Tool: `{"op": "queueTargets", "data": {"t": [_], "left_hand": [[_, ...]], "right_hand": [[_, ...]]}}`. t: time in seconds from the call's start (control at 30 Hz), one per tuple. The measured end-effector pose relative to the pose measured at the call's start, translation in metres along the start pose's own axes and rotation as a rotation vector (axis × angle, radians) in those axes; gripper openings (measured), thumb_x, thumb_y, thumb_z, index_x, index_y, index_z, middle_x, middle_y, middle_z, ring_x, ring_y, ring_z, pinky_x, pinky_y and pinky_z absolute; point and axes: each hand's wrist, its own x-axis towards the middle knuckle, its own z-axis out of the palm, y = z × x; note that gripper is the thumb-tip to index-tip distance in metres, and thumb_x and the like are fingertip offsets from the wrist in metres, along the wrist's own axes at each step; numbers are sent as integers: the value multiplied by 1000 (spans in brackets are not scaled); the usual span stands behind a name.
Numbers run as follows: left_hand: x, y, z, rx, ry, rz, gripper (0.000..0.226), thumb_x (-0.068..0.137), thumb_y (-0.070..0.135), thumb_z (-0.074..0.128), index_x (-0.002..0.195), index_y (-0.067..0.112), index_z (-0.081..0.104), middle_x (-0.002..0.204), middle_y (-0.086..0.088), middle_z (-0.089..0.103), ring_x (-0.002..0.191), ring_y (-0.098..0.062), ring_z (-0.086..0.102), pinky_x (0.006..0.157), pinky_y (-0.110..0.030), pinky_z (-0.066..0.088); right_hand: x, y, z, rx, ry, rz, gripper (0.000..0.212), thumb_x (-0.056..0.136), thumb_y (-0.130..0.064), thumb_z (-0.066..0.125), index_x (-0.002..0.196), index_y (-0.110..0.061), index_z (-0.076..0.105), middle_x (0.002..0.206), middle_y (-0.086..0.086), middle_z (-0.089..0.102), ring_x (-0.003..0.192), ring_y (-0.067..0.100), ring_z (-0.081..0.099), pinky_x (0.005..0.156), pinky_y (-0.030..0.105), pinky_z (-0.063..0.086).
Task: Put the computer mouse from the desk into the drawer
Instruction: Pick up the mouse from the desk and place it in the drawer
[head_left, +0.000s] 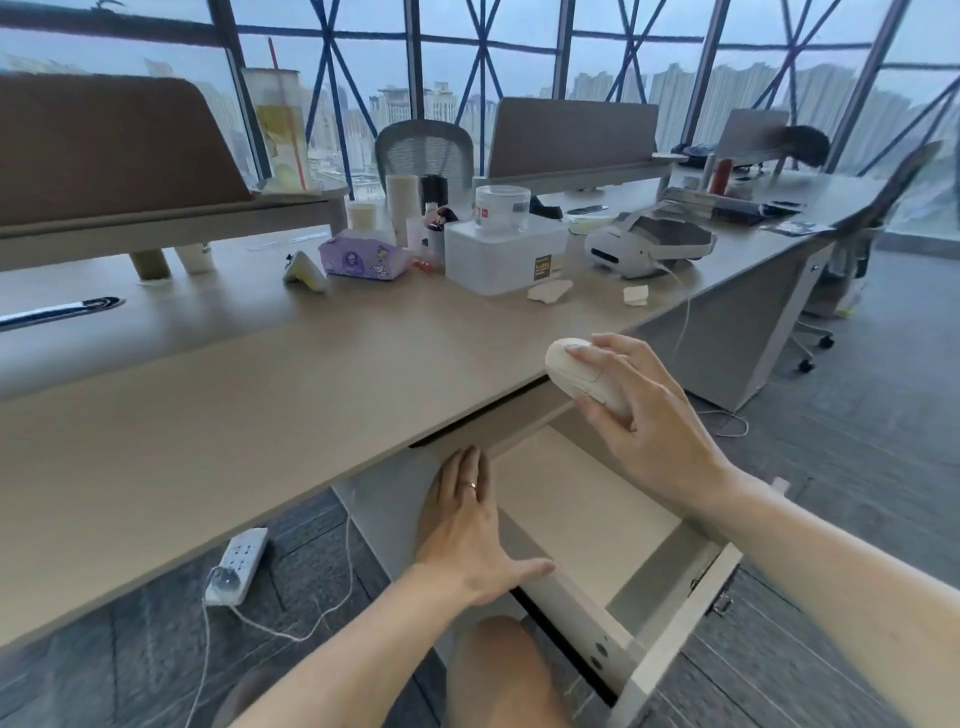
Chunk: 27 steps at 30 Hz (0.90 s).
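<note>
Already the right hand (660, 431) has the computer mouse (584, 376) clasped, lifted at the desk (260, 415) edge above the open drawer (587, 519). The left hand (467, 525) lies flat and unclenched on the drawer's side, holding nothing. What's left, I judge: lowering the mouse in and letting go.

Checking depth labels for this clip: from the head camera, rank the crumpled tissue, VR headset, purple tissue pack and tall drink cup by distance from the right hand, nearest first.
From the right hand:
1. Crumpled tissue, just beyond it on the desk.
2. VR headset, behind the tissue.
3. Purple tissue pack, far to the left.
4. Tall drink cup, back left on the divider ledge.
</note>
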Motion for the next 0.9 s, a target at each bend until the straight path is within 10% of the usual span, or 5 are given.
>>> {"op": "queueTargets", "data": {"t": [0.7,0.9], "left_hand": [[14,-10,36,133,263,74,134,70,100,36,160,2,20,164,-16,31,150,-30,26,121,-49,25],[15,-11,39,131,252,76,132,72,98,39,160,1,20,164,-17,30,151,-31,25,122,-49,22]], "right_hand": [[-37,120,96,-291,-680,454,63,88,-20,60,148,-32,43,137,7,39,113,34,58,90,29,44],[-42,129,125,-300,-782,413,60,79,-49,60,137,-33,51,131,6,48,109,32,57,94,35,47]]}}
